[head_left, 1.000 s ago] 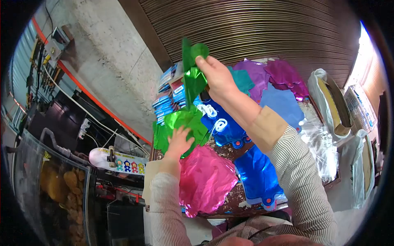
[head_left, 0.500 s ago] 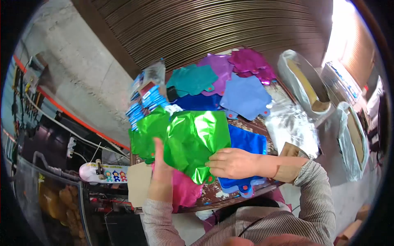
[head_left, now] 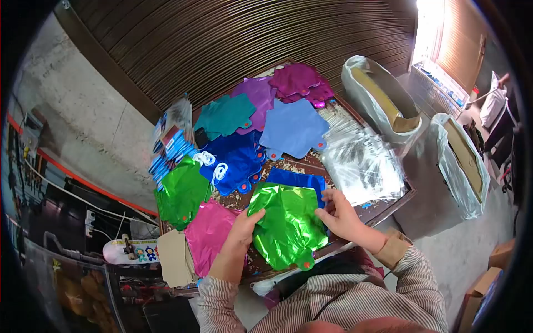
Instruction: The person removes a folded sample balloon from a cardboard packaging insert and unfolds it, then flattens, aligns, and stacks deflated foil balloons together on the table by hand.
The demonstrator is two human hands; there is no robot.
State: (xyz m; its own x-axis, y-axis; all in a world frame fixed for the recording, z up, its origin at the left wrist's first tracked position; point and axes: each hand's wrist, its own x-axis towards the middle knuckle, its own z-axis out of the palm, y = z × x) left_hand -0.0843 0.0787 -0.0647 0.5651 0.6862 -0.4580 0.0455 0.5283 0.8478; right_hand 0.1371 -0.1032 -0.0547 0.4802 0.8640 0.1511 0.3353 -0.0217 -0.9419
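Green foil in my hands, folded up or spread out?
Spread out: the green foil shows its broad, wrinkled face between your left hand and right hand.

The single view looks from the person's head, facing forward and steeply down over the front edge of the bench (head_left: 400, 204) to the ribbed shutter (head_left: 261, 33) behind it. The bench sits near, around mid-frame, tilted within a round, wide, dark-cornered field.
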